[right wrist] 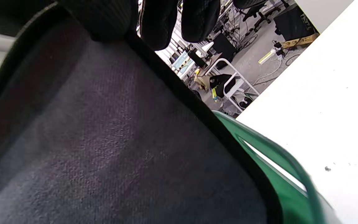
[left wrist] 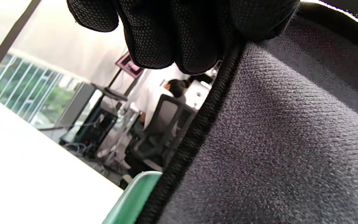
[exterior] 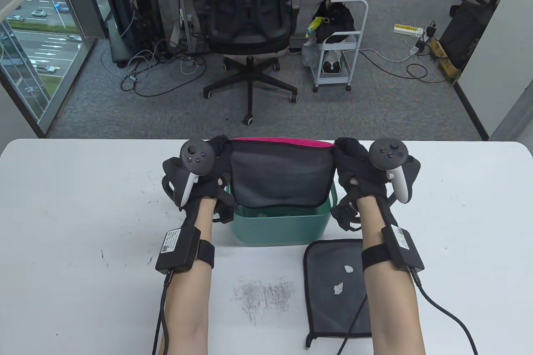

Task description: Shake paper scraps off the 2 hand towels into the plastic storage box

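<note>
A dark grey microfibre hand towel with a pink top edge [exterior: 281,176] was held stretched above the green plastic storage box [exterior: 280,228], its top corners pinched in the curled fingers of the left hand [exterior: 199,174] and the right hand [exterior: 366,172]. The shaking step was judged in hand. Next, a second dark grey towel [exterior: 337,288] just before the box (two white paper scraps [exterior: 342,278] on it) would need lifting level.

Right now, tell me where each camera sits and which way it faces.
Table view: above the person, looking down and forward over the white table; both forearms, left hand and right hand show.
Left wrist view: under the left wrist, facing the office; gloved fingers pinch the grey towel.
Right wrist view: under the right wrist, tilted; fingers hold the same towel.
All three share the towel and the green box.
</note>
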